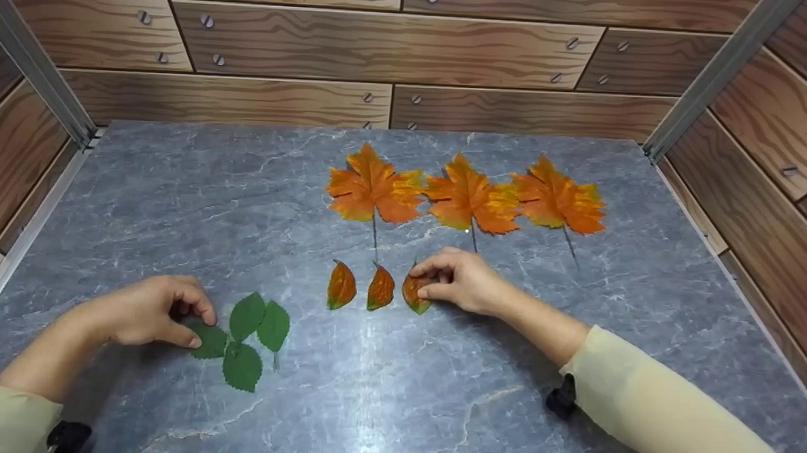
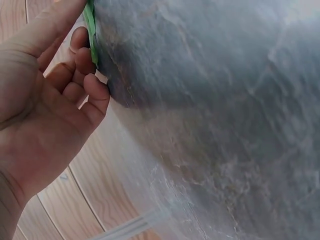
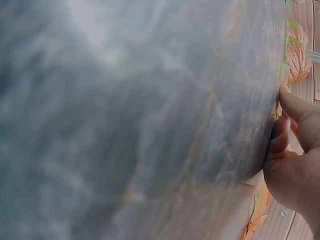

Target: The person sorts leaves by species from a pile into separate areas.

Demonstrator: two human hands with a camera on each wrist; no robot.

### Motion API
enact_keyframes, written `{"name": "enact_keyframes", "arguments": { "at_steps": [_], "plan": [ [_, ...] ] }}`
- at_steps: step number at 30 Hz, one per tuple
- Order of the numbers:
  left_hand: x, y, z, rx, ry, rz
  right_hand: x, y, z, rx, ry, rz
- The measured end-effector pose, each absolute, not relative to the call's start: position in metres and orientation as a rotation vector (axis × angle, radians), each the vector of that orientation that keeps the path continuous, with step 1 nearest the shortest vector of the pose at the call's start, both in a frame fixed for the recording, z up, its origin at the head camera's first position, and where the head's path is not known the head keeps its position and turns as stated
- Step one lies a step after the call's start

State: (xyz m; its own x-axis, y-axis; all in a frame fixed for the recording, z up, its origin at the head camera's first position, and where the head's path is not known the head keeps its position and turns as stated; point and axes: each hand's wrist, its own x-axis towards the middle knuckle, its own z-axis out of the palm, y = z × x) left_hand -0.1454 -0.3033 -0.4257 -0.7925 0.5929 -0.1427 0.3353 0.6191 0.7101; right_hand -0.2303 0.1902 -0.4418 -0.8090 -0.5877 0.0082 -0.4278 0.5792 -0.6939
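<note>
My left hand is at the left end of a sprig of green leaves, pinching the edge of its leftmost leaf between thumb and fingers. In the left wrist view a thin green leaf edge shows at those fingers. My right hand has thumb and index finger on the rightmost small orange-brown leaf, partly covering it. Two similar small leaves, a middle one and a left one, lie in line with it on the table.
Behind the small leaves lie three large orange maple leaves, a left one, a middle one and a right one, stems toward me. The grey marbled table is bounded by wood-patterned walls and metal posts.
</note>
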Motion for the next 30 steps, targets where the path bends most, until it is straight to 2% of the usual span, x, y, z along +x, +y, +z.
{"name": "enact_keyframes", "arguments": {
  "at_steps": [5,15,24,30],
  "plan": [
    [-0.146,-0.303,-0.427,0.736,2.488,1.008,-0.231,0.189,-0.441,-0.836,2.584,-1.041],
    [-0.157,-0.307,-0.422,0.458,2.548,1.315,-0.233,0.188,-0.442,-0.836,2.585,-1.028],
    [-0.195,-0.3,-0.413,0.16,2.773,1.334,-0.234,0.189,-0.441,-0.819,2.606,-0.989],
    [-0.215,-0.3,-0.423,0.062,2.76,1.385,-0.232,0.19,-0.441,-0.816,2.589,-1.005]
  ]
}}
